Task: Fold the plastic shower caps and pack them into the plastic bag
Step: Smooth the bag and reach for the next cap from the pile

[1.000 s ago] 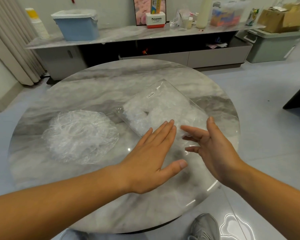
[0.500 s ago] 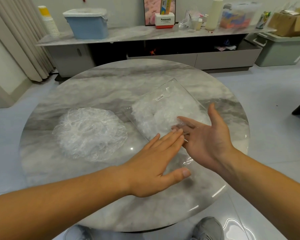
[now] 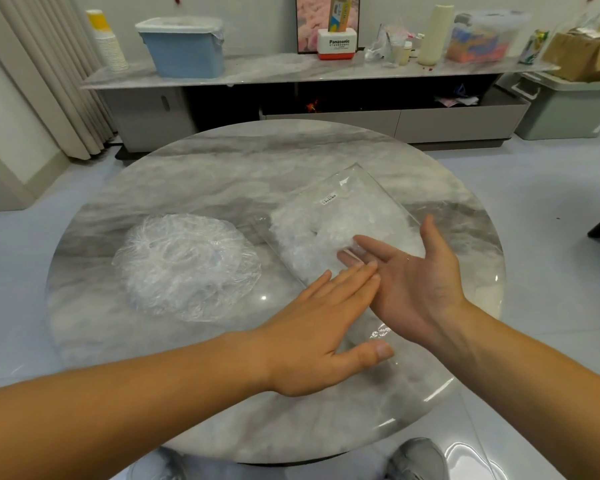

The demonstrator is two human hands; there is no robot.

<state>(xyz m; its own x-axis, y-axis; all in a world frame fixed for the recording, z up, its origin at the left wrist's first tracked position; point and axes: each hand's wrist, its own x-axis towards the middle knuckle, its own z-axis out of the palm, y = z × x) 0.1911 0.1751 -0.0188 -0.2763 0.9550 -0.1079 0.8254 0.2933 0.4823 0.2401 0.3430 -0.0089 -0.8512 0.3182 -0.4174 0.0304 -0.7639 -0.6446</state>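
Observation:
A clear plastic bag [image 3: 347,216] with a small label lies on the round marble table [image 3: 222,174], right of centre, with crumpled white shower caps inside it. A loose clear shower cap [image 3: 184,265] lies spread out to its left. My left hand [image 3: 323,327] is flat, palm down, fingers straight, over the bag's near end. My right hand [image 3: 413,275] is palm up with straight fingers at the bag's near edge, its fingertips touching my left fingertips. Neither hand grips anything.
Behind the table runs a low marble-topped cabinet [image 3: 291,71] with a blue lidded box [image 3: 184,46], a stack of cups [image 3: 108,43], bottles and boxes. Curtains [image 3: 49,64] hang at the left. A green bin [image 3: 568,109] stands at the right. My shoe [image 3: 416,459] shows below the table edge.
My right hand has turned palm up and slid left to the bag's near edge. My left hand has reached forward until the fingertips meet. The bag and loose cap have stayed put.

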